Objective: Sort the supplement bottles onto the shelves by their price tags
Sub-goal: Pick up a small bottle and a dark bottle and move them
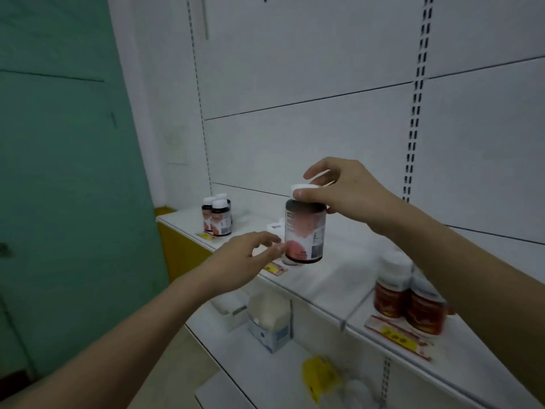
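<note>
The upper shelf (339, 278) has open board between the three dark bottles (217, 215) at its far left end and the red-brown bottles (410, 296) toward its right end; within that stretch the held bottle (305, 231) hangs above the front edge from the right hand (339, 190), with the left hand (244, 261) just beside its base; a small white item (274, 227) stands behind it; price tags (275, 268) lie flat along the front edge; the back panel (324, 137) above is bare; below, a white jug (269, 308) and a yellow pack (320, 376) crowd the lower shelf.
</note>
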